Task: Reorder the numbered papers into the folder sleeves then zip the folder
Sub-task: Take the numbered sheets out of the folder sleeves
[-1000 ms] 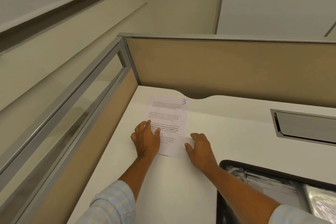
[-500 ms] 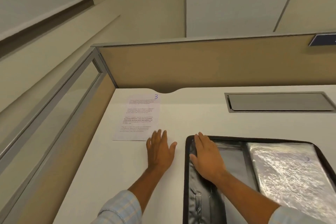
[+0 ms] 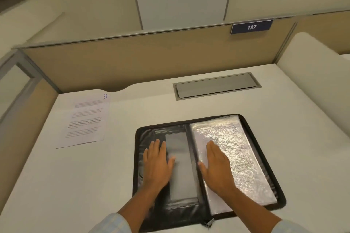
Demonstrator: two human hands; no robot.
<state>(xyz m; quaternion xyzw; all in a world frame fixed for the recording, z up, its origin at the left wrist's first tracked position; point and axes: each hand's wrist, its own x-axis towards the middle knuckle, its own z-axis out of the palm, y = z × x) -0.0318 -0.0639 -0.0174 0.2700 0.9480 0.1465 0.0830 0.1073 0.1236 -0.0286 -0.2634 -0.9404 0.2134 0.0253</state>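
A black zip folder (image 3: 206, 172) is lying open on the white desk (image 3: 75, 185). The left hand (image 3: 156, 164) is resting flat on its left inner panel, fingers spread and gripping nothing, while the right hand (image 3: 217, 168) is lying palm down, fingers straight and together, on the shiny plastic sleeves (image 3: 242, 149) filling the right half. The paper marked 3 (image 3: 85, 121) is sitting well apart at the desk's far left, beside the partition (image 3: 132, 58). A sign (image 3: 251, 27) there is showing 137.
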